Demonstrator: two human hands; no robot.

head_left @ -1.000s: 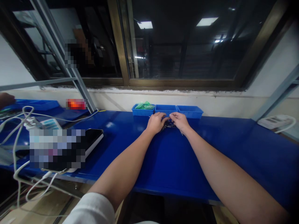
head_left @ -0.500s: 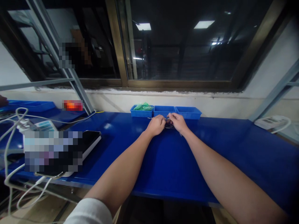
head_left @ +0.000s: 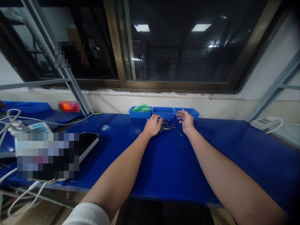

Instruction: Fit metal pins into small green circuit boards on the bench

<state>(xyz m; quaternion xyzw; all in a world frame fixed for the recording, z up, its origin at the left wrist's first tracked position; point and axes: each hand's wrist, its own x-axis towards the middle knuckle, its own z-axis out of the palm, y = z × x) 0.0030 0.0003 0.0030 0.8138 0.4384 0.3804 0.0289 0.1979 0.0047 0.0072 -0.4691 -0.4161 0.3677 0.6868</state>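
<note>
My left hand [head_left: 152, 125] is closed at the left side of a loose pile of thin metal pins [head_left: 166, 127]. A slim metal end shows on its far left side, between or behind the fingers. My right hand [head_left: 187, 121] is raised to the right of the pile, before the right blue bin [head_left: 195, 115]. Its thumb and fingertips pinch one thin pin [head_left: 175, 113], while the other fingers are loosely bent. A single stray pin [head_left: 179, 133] lies apart on the blue table [head_left: 173, 165].
Beside the right bin stand a middle blue bin [head_left: 163, 111] and a left one [head_left: 140, 116] with green plastic bags [head_left: 142, 108]. A phone-like device [head_left: 88, 137] with white cables is at left. A white box [head_left: 263, 122] sits at right. A window is behind.
My right hand has parted from my left, moving right and up towards the right bin with a pin. The pile between the hands has come into view. My left hand stays nearly in place.
</note>
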